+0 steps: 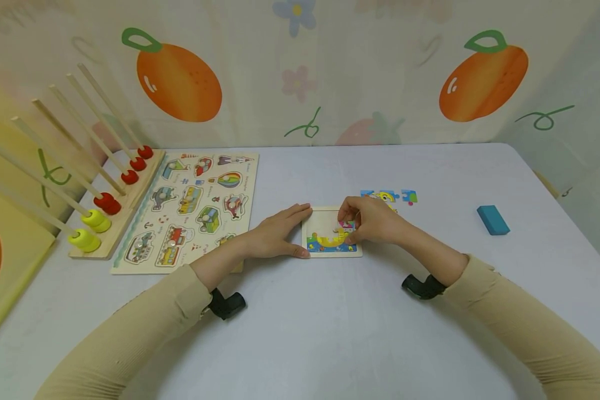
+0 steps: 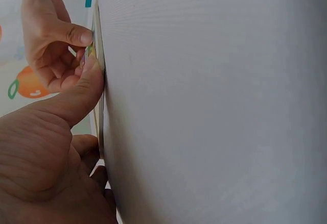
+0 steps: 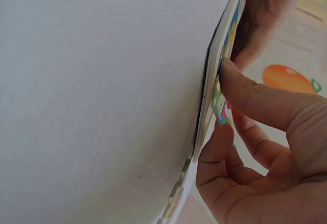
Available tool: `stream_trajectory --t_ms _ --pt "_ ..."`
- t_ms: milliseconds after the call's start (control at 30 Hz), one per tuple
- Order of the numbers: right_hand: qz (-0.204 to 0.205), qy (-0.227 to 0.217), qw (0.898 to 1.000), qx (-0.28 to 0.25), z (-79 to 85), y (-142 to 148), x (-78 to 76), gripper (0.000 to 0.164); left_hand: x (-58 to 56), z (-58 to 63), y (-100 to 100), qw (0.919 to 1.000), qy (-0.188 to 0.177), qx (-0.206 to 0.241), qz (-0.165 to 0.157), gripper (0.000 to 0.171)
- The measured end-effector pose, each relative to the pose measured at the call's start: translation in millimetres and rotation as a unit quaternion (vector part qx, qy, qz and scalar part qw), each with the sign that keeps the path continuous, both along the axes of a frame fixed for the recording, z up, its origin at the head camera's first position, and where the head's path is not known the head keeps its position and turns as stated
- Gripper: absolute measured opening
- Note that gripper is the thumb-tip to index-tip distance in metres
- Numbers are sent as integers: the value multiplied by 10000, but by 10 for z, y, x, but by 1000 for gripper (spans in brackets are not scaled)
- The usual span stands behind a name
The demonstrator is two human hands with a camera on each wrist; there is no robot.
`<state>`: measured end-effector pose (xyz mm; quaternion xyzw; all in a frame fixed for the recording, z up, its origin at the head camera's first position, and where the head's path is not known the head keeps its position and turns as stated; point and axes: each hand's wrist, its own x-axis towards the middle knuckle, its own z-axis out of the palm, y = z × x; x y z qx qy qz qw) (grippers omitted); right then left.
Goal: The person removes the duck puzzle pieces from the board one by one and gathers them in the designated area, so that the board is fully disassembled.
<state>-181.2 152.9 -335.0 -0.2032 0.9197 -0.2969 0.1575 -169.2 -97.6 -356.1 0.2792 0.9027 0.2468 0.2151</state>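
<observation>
A small square wooden puzzle tray lies on the table between both hands. Yellow and blue jigsaw pieces fill its lower part, while the upper left shows bare wood. My left hand rests along the tray's left edge, fingers extended at the top corner and thumb at the bottom one. Over the tray's right side, my right hand pinches a colourful puzzle piece between thumb and fingers, tilted against the tray in the right wrist view. The right fingers partly cover the piece in the head view.
Loose puzzle pieces lie behind the right hand. Farther right is a teal block. On the left are a wooden vehicle peg puzzle board and a bead rack with tall rods. A patterned curtain hangs behind the table.
</observation>
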Motion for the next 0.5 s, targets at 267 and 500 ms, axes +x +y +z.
stream_trajectory --t_ms 267,500 --pt "-50 62 9999 -88 3 4 2 37 0 -4 5 10000 16 -19 -4 96" --pt "-63 19 9996 -259 2 14 4 34 7 8 -2 10000 55 2 -15 96"
